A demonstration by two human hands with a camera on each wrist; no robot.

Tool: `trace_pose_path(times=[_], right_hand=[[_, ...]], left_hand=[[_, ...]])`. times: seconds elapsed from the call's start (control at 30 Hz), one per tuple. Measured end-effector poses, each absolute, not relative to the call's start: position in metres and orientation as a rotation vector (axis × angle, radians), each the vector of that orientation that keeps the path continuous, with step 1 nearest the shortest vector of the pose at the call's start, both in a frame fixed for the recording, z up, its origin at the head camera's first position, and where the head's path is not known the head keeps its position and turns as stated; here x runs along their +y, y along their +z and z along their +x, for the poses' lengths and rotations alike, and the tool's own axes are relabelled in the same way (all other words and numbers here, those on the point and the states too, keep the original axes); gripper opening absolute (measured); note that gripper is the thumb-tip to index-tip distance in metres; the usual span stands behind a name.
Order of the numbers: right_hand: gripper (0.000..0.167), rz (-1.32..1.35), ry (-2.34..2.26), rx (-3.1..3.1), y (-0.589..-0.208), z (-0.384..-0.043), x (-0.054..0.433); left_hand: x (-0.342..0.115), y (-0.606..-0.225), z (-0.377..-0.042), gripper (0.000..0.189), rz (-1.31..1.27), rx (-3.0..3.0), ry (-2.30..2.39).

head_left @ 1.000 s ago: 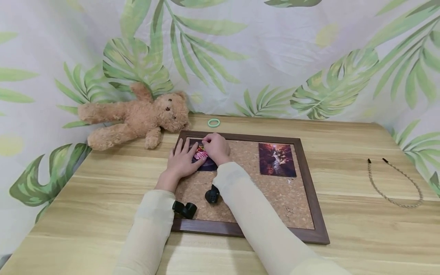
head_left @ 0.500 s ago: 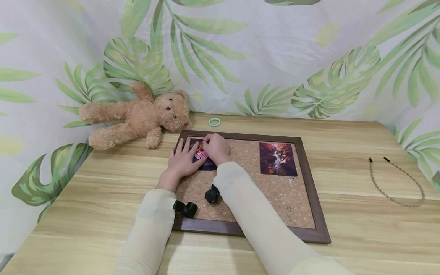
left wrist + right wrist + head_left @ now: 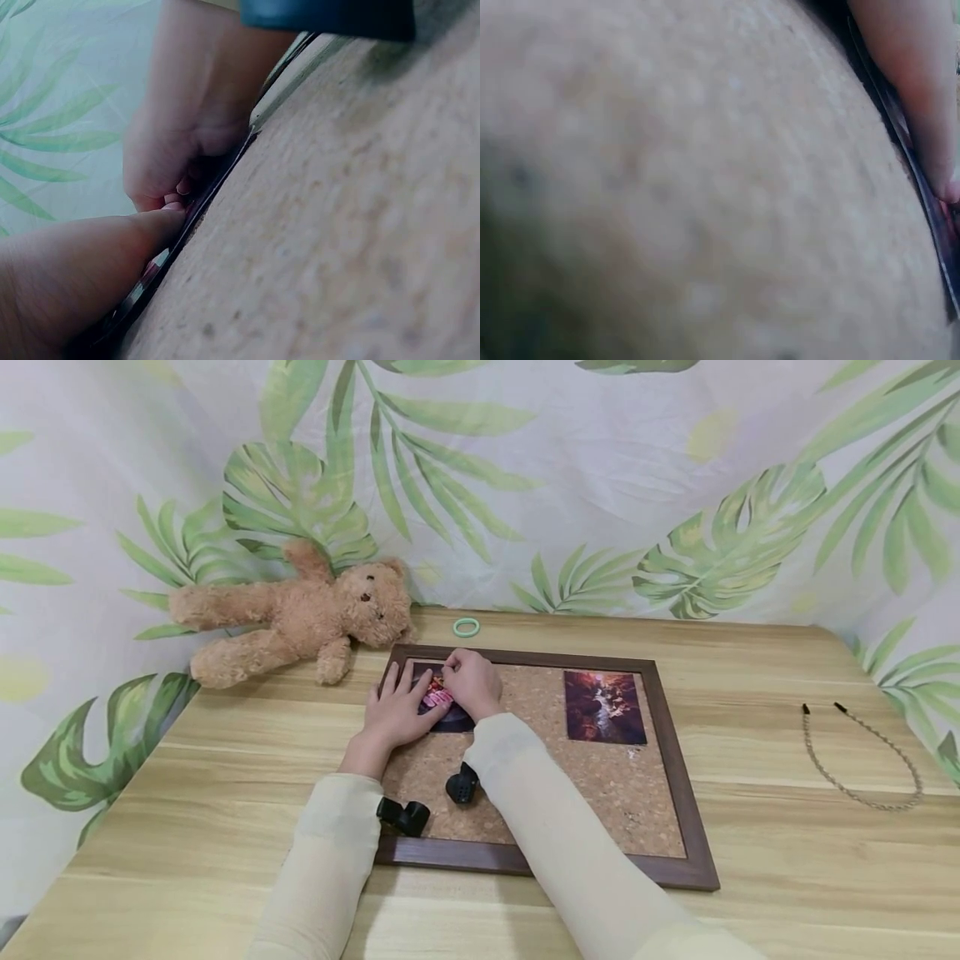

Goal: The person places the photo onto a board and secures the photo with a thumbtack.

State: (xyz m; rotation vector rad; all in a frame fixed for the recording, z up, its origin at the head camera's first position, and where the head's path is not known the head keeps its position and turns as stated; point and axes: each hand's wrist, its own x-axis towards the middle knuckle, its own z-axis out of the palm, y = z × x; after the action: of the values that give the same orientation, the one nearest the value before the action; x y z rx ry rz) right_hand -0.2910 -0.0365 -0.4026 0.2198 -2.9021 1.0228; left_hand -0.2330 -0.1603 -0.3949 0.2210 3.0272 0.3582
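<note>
A dark photo (image 3: 453, 722) with a bright pink and red middle lies at the upper left of a framed cork board (image 3: 600, 806). My left hand (image 3: 393, 710) is spread over its left part, fingers straight, thumb along its lower side. At the photo's upper right, my right hand (image 3: 476, 683) bends over with curled fingers, thumb and forefinger pinched together against it. What sits between those fingertips is hidden; I cannot tell its kind. In the left wrist view the right hand (image 3: 169, 157) meets the left thumb (image 3: 142, 232) just above the photo's edge.
Another photo (image 3: 606, 708), a river under a red sky, lies at the board's upper right. Black wrist cameras (image 3: 405, 817) hang over the cork. Around the board are a teddy bear (image 3: 307, 610), a green ring (image 3: 466, 627) and a beaded cord (image 3: 840, 785).
</note>
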Motion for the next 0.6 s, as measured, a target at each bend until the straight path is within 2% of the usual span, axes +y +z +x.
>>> trace_pose_path(times=[0.27,0.43,0.6], right_hand=[[0.018,0.301,0.843,-3.062,-0.392,-0.294,-0.038],[0.016,0.446,0.917,-3.02,-0.392,-0.296,-0.03],[0.039,0.414,1.277,-2.927,-0.394,-0.294,-0.02]], left_hand=[[-0.16,-0.394,-0.233,0.066,0.22,3.032,0.364],[-0.161,-0.394,-0.233,0.066,0.228,3.048,0.393],[-0.161,-0.394,-0.232,0.065,0.242,3.071,0.474]])
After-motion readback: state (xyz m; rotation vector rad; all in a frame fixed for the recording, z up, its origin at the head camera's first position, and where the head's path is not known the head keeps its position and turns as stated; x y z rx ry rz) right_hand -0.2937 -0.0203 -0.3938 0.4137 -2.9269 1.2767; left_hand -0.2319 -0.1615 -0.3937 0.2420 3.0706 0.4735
